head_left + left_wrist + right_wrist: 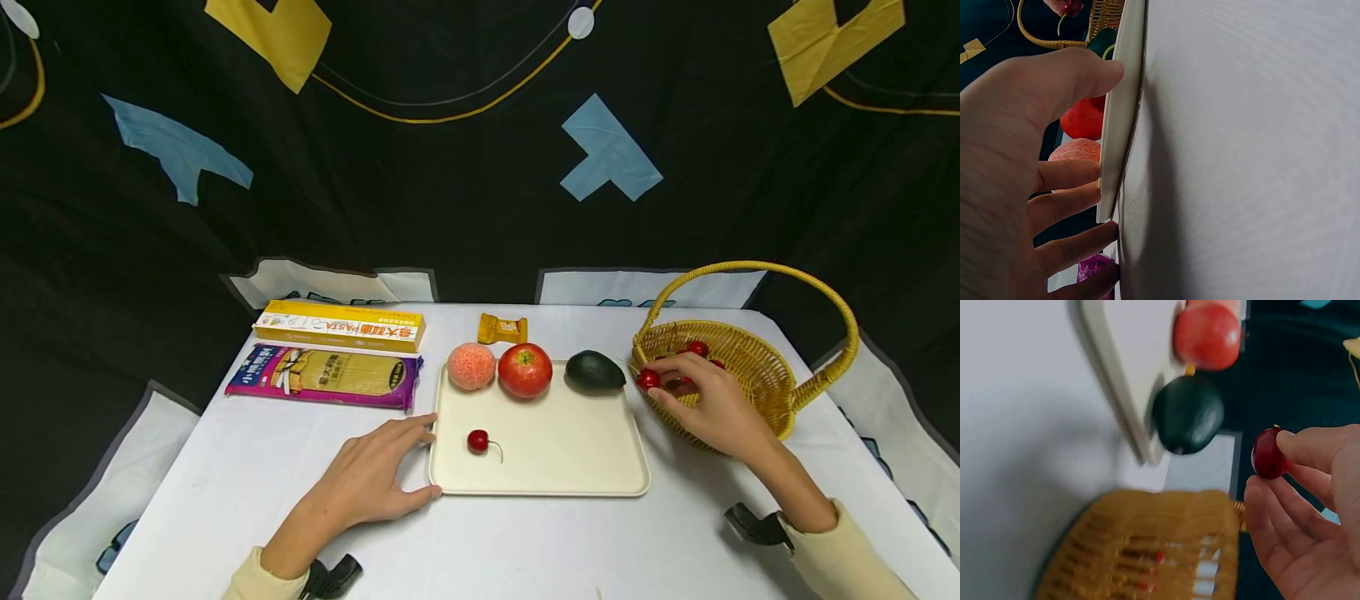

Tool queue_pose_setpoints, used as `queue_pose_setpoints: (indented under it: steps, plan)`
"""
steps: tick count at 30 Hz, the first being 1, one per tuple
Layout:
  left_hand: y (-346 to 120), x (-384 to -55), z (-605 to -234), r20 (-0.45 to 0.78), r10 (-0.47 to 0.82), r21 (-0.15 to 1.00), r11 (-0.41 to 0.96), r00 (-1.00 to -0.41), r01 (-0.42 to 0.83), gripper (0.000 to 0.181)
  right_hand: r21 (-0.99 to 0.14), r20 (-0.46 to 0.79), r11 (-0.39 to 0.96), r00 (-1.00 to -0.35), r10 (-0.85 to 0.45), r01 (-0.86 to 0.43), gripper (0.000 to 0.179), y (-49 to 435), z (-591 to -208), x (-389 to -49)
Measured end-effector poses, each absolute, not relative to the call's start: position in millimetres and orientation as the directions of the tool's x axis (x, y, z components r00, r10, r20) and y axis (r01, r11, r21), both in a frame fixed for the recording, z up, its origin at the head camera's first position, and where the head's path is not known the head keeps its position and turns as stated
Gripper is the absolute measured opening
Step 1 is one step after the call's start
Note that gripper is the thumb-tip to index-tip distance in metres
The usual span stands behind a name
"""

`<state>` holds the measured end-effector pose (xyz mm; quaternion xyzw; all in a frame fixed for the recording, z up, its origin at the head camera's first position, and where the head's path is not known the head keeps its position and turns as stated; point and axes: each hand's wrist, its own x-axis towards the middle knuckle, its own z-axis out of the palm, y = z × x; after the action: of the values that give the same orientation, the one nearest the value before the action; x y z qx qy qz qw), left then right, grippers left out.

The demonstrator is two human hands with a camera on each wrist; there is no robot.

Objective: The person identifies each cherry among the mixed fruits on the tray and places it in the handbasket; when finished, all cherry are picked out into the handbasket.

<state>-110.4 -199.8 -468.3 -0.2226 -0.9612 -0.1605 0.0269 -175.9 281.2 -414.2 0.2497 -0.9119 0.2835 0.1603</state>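
Note:
My right hand point(716, 404) is over the left rim of the wicker basket point(768, 379) and pinches a dark red cherry point(1268, 454) between thumb and fingers. More cherries point(698, 347) lie inside the basket, partly hidden by that hand. At the left edge of the cream tray point(562, 433), my left hand point(367, 475) rests with its fingers spread, thumb and fingertips against the rim. One cherry with a stem point(477, 442) lies on the tray. Along its far side sit a pinkish textured round fruit point(471, 367), a red apple point(525, 371) and a dark green avocado point(594, 372).
Behind the tray lies a small yellow-brown wrapped packet point(502, 328). A yellow pasta box point(341, 325) and a purple pasta bag point(326, 375) lie at the back left. The basket's tall handle point(750, 267) arches over it. A black patterned cloth point(450, 208) hangs behind the table.

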Motion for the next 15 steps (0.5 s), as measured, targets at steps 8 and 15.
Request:
queue_pose_setpoints:
  steps: [8,15]
  plan:
    - [-200,-110,-470,0.123,0.418,0.296,0.851,-0.900,0.435,0.060,-0.403,0.399,0.796,-0.870,-0.290,-0.451,0.036,306,-419,-180]
    - [-200,-110,-469,0.124,0.418,0.301,0.848,-0.900,0.436,0.060,-0.408,0.322,0.825,-0.907,-0.272,-0.392,0.038,327,-428,-186]
